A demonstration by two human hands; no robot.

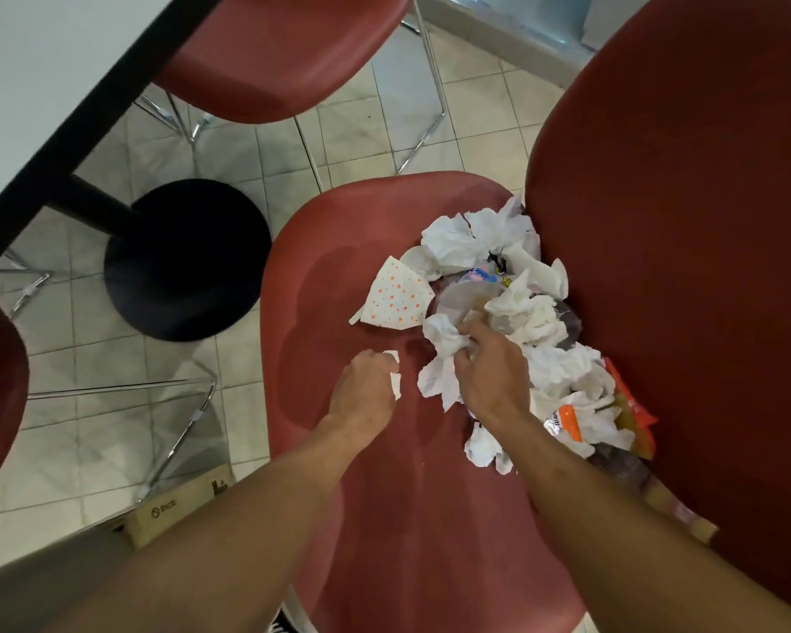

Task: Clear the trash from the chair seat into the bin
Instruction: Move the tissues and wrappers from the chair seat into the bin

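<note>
On the red chair seat [361, 450], a heap of trash [521, 322] lies against the far-right side, hard up to the chair back [681, 267]: crumpled white tissues, a dotted paper cone [396, 296], clear plastic, and orange wrappers [622, 404] at the near end. The left hand [368, 386] is clenched round a small scrap of white tissue [394, 374], with its fingers curled under. The right hand [489, 372] has its fingers closed on a crumpled tissue [444, 358] at the heap's left edge. No bin is in view; a cardboard box [179, 509] stands on the floor to the near left. To do this gathering well, I judge each hand should bunch several tissues into one firm wad before lifting, since loose light paper will likely shed pieces onto the tiled floor [361, 130], and the slippery wrappers and plastic are best taken separately
</note>
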